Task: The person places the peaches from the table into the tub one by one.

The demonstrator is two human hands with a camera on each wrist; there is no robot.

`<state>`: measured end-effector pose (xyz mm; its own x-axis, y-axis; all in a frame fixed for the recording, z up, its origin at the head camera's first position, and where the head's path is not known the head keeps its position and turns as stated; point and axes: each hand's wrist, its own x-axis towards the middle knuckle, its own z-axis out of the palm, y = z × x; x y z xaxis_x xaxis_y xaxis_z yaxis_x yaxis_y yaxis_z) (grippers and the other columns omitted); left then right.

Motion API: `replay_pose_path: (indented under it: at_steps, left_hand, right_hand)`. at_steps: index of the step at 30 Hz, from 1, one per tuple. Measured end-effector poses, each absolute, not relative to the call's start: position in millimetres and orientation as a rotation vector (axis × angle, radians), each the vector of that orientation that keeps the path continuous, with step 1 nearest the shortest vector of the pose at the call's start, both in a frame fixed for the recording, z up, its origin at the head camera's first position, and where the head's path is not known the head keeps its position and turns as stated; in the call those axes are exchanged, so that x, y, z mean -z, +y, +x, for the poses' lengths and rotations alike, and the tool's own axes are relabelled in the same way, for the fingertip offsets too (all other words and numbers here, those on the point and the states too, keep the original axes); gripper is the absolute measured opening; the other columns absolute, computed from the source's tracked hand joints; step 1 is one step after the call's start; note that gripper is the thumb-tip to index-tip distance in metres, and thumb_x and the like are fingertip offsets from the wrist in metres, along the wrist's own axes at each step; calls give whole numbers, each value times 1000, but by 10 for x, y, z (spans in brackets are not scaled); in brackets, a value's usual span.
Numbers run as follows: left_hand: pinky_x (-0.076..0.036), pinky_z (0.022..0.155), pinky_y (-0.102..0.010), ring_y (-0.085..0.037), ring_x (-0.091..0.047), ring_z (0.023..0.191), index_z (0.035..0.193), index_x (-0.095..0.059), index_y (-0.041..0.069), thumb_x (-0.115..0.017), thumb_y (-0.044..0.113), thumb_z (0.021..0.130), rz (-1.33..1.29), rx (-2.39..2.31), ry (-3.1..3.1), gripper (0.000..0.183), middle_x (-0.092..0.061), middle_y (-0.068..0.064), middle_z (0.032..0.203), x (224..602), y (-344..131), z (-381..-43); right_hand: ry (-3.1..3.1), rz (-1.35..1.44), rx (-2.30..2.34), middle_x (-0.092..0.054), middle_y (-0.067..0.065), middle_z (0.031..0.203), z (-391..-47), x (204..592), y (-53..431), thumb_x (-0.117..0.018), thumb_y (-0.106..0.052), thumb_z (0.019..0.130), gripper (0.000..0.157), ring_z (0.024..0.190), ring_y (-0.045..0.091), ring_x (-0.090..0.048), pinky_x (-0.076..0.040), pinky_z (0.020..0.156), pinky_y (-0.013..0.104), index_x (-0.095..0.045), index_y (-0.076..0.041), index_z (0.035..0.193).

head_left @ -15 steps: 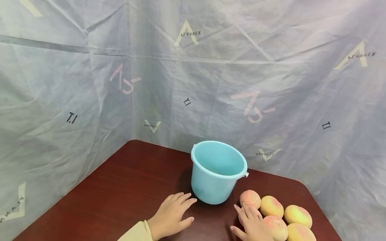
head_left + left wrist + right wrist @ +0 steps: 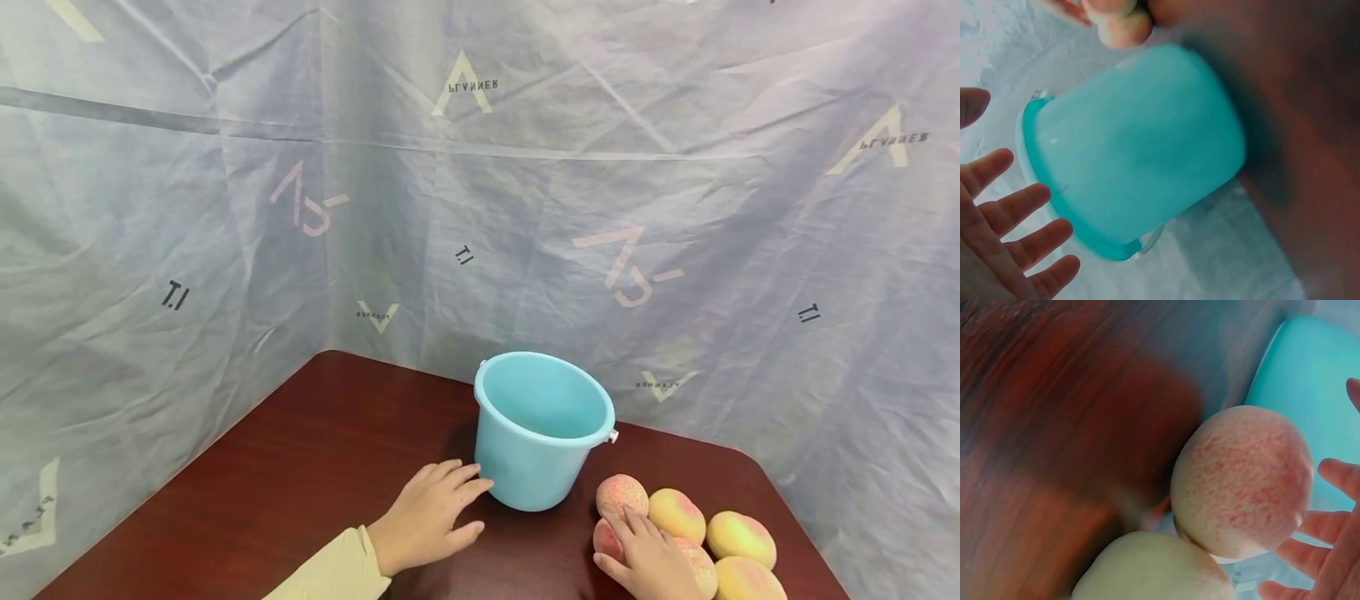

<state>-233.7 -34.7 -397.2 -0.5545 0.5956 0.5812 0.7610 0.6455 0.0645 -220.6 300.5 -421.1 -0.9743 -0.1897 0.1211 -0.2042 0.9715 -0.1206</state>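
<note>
A light blue bucket [image 2: 534, 471] stands upright on the dark red table, its open top tilted into view. My left hand [image 2: 429, 518], in a pale yellow sleeve, is beside its lower left side with fingers spread; whether the fingertips touch it I cannot tell. In the left wrist view, the fingers [image 2: 1019, 212] lie near the bucket's rim, holding nothing. Over the peaches at the right, my right hand [image 2: 658, 560] has its fingers extended. A speckled peach [image 2: 621, 493] and a redder peach [image 2: 607, 542] are nearest them. The right wrist view shows the fingers beside a speckled peach [image 2: 1244, 481].
Several yellow-pink peaches [image 2: 741, 537] are grouped near the table's right edge. A grey cloth [image 2: 465, 200] with printed letters hangs behind and around the table [image 2: 247, 500]. The bucket's small handle joint [image 2: 613, 436] sticks out at its right.
The right hand has shifted rightward over the peaches, uncovering more of the redder one. My left hand has risen slightly toward the bucket. Bucket and peaches have stayed put.
</note>
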Motion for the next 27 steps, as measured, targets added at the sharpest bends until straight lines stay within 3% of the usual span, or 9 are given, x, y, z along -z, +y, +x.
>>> replay_pose_path:
  at_steps: [10, 17, 27]
  left_hand:
    - [-48, 91, -44, -32, -59, 114, 122, -67, 10, -69, 29, 86, -1075, 413, -2252, 41, -64, -12, 123, 3651, -306, -2594]
    - [-50, 85, -38, -25, -60, 108, 117, -68, 12, -74, 30, 82, -1109, 324, -2103, 40, -66, -7, 116, 3508, -170, -2749]
    - [-49, 84, -35, -24, -61, 103, 116, -68, 12, -75, 31, 81, -1166, 259, -2083, 41, -67, -9, 115, 3517, -36, -2801]
  right_hand:
    - [-3034, 296, -184, -55, 22, 128, -2314, 4416, 3009, -76, -38, 80, 59, 116, 44, -53, -44, 87, 61, -60, -5, 127]
    - [-2931, 398, -171, -56, 22, 122, -2347, 4466, 3084, -81, -28, 75, 52, 110, 46, -53, -45, 88, 58, -63, -7, 119]
    - [-2861, 423, -139, -56, 19, 117, -2383, 4526, 3140, -84, -23, 69, 53, 104, 43, -56, -48, 83, 55, -63, -12, 116]
